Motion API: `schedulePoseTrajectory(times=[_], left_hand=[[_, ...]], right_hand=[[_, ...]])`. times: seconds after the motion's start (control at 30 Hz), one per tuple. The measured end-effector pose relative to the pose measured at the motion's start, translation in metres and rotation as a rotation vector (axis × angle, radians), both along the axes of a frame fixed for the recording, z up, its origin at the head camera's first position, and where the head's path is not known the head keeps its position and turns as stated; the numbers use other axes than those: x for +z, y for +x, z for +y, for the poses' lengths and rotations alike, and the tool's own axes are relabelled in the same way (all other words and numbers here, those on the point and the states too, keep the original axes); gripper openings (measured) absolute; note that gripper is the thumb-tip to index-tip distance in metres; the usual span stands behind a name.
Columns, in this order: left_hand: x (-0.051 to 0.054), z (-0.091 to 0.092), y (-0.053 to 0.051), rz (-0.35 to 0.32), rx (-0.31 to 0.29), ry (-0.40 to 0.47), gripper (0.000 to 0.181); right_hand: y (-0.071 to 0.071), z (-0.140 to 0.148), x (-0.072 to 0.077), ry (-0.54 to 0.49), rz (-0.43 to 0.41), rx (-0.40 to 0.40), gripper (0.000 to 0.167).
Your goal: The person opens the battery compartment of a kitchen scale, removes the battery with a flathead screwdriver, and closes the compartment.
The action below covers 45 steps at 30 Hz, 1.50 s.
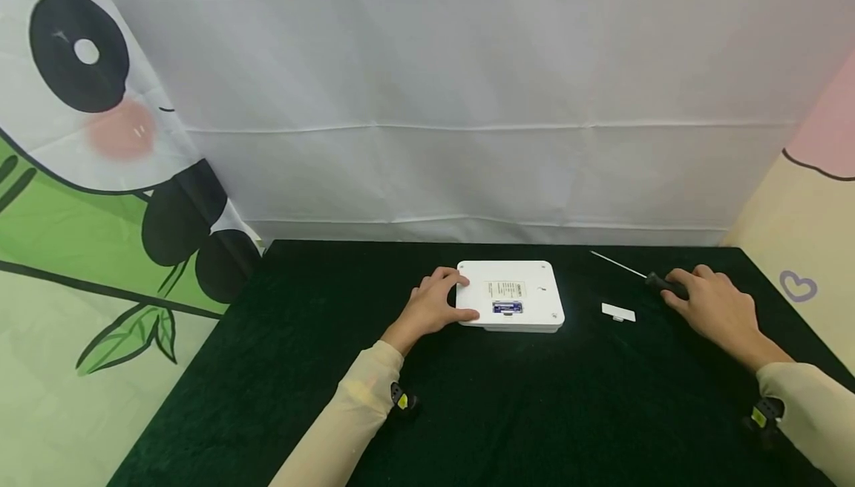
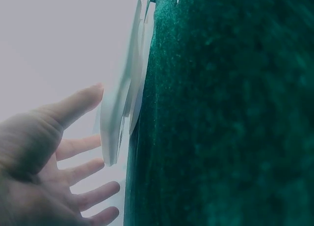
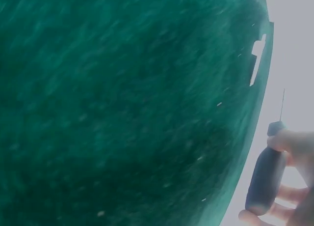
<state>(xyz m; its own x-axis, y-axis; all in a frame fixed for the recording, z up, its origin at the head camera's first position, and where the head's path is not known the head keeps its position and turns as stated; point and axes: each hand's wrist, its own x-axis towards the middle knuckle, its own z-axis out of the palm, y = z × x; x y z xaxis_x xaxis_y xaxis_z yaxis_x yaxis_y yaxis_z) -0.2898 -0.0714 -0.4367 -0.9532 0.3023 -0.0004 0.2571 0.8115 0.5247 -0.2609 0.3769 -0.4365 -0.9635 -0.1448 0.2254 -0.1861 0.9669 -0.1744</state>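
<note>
Two pale sleeves (image 1: 354,405) were stretched, nearest to view, over a dark green cloth (image 1: 508,413). Beyond them, a white device (image 1: 534,301) was held at its left side by the left hand (image 1: 430,305): the thumb was set at the near corner, the forefinger farther along the edge, so the fingers were spread wide about the casing. To the right of those fingertips, a battery (image 1: 508,307) was seated in the upturned face, uncovered. Just left of the right fingers, a small white cover (image 1: 618,312) was seen lying apart on the cloth. A screwdriver (image 1: 653,279) was gripped by its dark handle in the right hand (image 1: 718,309), the fingers curled narrowly round it; its shaft was pointed forward and left of them, well apart from the device. Past all the fingers, a white curtain (image 1: 467,101) was hung.

Seemingly, the screwdriver was being either taken up or laid down; which could not be told. If laid down, the cover would need to be pinched, carried leftward and fitted over the battery.
</note>
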Motion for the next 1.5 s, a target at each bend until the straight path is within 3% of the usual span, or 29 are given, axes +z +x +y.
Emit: schedulePoseTrajectory(times=[0.13,0.33,0.53,0.7,0.97,1.2,1.5], left_hand=[[-0.001,0.000,0.001,0.020,-0.026,-0.001,0.063],[-0.002,0.002,0.003,-0.017,-0.035,0.019,0.064],[-0.003,0.003,0.001,-0.028,-0.040,0.029,0.066],[-0.003,0.003,-0.001,-0.043,-0.043,0.053,0.065],[-0.005,0.003,0.000,-0.034,-0.032,0.081,0.064],[-0.004,0.002,0.001,-0.030,-0.018,0.081,0.064],[-0.003,0.001,0.002,-0.038,-0.021,0.081,0.064]], right_hand=[[0.002,-0.014,0.008,0.016,0.012,0.041,0.033],[0.006,-0.036,0.020,0.060,0.069,0.115,0.031],[0.006,-0.057,0.044,0.116,0.132,0.196,0.028],[0.006,-0.074,0.065,0.201,0.202,0.305,0.024],[0.011,-0.103,0.097,0.394,0.257,0.411,0.025],[0.014,-0.128,0.120,0.563,0.253,0.419,0.022],[0.015,-0.147,0.137,0.631,0.260,0.420,0.018]])
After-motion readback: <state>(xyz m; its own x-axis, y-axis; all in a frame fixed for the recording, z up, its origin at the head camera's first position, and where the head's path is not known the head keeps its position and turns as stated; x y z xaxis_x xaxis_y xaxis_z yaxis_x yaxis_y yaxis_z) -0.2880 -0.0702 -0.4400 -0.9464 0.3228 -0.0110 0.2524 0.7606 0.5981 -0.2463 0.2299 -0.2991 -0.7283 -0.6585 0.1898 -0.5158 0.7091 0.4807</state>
